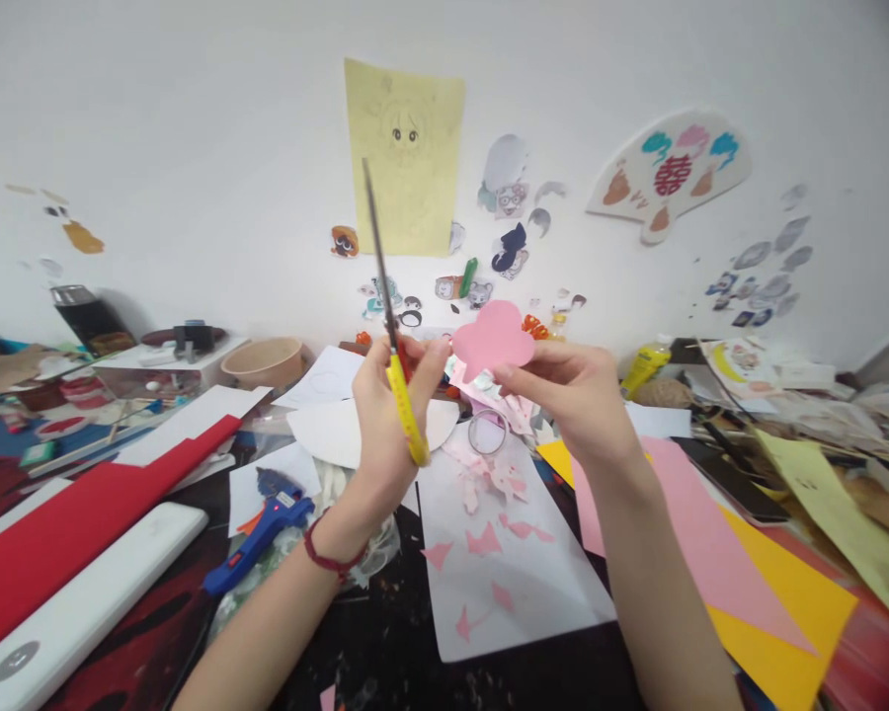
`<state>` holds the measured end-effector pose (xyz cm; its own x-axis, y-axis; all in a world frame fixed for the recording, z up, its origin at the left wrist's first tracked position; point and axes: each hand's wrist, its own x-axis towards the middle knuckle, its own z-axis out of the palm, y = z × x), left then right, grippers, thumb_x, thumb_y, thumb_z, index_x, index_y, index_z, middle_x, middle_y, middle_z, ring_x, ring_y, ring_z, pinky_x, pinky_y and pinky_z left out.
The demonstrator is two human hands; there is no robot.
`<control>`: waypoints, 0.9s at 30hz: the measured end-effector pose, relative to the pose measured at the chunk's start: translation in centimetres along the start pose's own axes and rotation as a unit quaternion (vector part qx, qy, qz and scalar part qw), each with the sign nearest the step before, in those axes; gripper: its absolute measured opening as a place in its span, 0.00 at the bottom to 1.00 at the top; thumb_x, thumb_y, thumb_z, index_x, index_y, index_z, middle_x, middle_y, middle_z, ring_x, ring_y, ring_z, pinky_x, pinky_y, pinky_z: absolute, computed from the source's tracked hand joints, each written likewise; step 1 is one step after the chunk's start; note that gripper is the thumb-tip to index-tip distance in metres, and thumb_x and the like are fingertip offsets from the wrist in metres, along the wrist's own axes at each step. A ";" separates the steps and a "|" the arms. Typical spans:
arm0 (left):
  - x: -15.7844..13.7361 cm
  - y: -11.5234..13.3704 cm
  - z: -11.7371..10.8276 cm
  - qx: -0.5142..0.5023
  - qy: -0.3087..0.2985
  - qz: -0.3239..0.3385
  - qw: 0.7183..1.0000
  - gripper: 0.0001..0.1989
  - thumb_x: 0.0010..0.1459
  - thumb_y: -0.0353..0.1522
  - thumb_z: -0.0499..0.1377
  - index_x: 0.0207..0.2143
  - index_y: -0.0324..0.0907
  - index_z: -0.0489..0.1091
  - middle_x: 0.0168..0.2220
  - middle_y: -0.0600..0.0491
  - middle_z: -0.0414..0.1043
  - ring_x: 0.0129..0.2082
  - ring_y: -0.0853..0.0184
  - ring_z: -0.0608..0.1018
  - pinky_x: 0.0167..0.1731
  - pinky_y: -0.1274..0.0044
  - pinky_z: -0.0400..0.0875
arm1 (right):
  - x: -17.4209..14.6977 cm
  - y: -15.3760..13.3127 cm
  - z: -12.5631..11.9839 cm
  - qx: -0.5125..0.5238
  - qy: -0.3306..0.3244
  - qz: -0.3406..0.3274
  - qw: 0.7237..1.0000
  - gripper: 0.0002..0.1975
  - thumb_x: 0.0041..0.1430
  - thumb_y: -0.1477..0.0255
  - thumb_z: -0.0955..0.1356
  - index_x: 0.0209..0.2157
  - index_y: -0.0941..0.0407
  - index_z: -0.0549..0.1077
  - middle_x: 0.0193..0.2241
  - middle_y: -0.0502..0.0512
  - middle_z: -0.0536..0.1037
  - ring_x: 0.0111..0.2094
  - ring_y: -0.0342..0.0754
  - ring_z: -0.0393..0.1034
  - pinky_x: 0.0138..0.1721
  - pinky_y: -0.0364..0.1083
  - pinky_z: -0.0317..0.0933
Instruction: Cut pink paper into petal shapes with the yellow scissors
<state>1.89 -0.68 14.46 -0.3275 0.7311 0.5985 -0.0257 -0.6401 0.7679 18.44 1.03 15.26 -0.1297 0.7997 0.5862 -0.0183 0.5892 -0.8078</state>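
In front of me, both hands are raised above the table around a pink paper cutout [493, 336] with rounded, petal-like lobes. My right hand [579, 395] pinches its right and lower edge between thumb and fingers. Scissors [406, 413] with a yellow handle rest in my left hand [386, 434], their blades pointing up and away from the paper. The left thumb and fingertips are pressed together at the cutout's left edge; whether they grip it is hard to tell. Below lie pink paper scraps [483, 538] on a white sheet [519, 612].
A blue glue gun [263, 538] lies left of the white sheet, near a long white case [89, 602] and red paper [111, 513]. To the right are pink paper [711, 553], yellow paper [792, 602] and a dark phone [737, 481]. A clear ring [487, 433] stands beyond the scraps.
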 end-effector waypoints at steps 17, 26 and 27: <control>1.5 -1.0 -1.0 -0.015 -0.096 -0.047 0.994 0.19 0.45 0.34 0.73 0.30 0.42 0.63 0.27 0.56 0.71 0.28 0.70 0.73 0.30 0.76 0.66 | 0.4 0.6 -0.4 -0.016 -0.059 0.017 0.998 0.06 0.48 0.70 0.78 0.30 0.55 0.83 0.30 0.52 0.83 0.32 0.45 0.77 0.35 0.44 0.72; 1.6 -1.4 -1.3 -0.027 -0.085 -0.025 0.996 0.18 0.45 0.32 0.73 0.30 0.42 0.64 0.26 0.58 0.67 0.28 0.71 0.71 0.29 0.77 0.64 | 0.7 0.3 -1.3 -0.053 -0.080 0.054 0.994 0.10 0.49 0.65 0.78 0.32 0.55 0.82 0.29 0.52 0.81 0.31 0.44 0.75 0.32 0.43 0.69; 1.6 -1.5 -1.3 -0.030 -0.086 -0.027 0.995 0.18 0.45 0.32 0.73 0.30 0.42 0.64 0.27 0.58 0.67 0.28 0.71 0.71 0.29 0.77 0.64 | 0.7 0.4 -1.7 -0.062 -0.074 0.058 0.994 0.11 0.49 0.65 0.78 0.32 0.55 0.81 0.29 0.52 0.81 0.30 0.44 0.75 0.31 0.43 0.68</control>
<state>0.19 1.19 13.98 -0.1568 0.7910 0.5913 -0.0965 -0.6082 0.7879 19.98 2.03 15.48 -0.2687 0.8430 0.4659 0.1257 0.5103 -0.8508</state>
